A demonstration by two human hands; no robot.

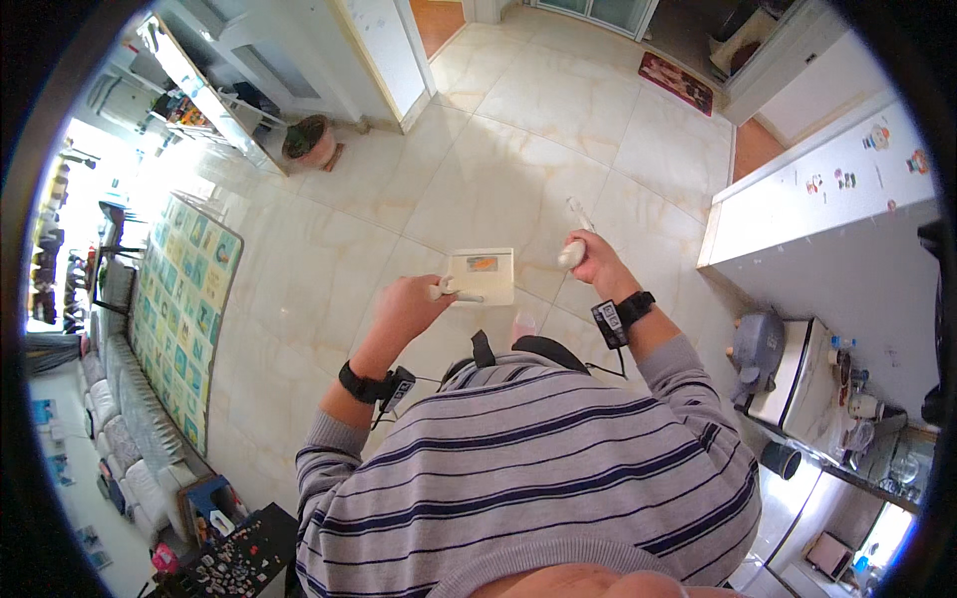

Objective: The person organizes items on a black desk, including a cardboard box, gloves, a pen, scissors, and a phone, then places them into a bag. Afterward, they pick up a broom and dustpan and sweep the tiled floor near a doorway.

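Note:
My left hand [413,303] is closed around a pale handle [439,288]; a thin light rod sticks out from it to the right, over a cream rectangular tray or box [505,278]. A grey patch with an orange shape shows inside that tray. To the right, my right hand [593,258] grips a whitish rounded object [572,254], with a clear or white narrow part pointing up beyond the fist. What these held things are, I cannot tell. Below the tray, close to my body, is a pinkish translucent cup-like thing [524,324].
Marble-patterned floor tiles surround me. A potted plant [310,142] stands at the upper left, and a patterned play mat [187,299] lies at the left beside a sofa [131,448]. A white wall corner [703,261] and a cluttered counter [807,381] are at the right.

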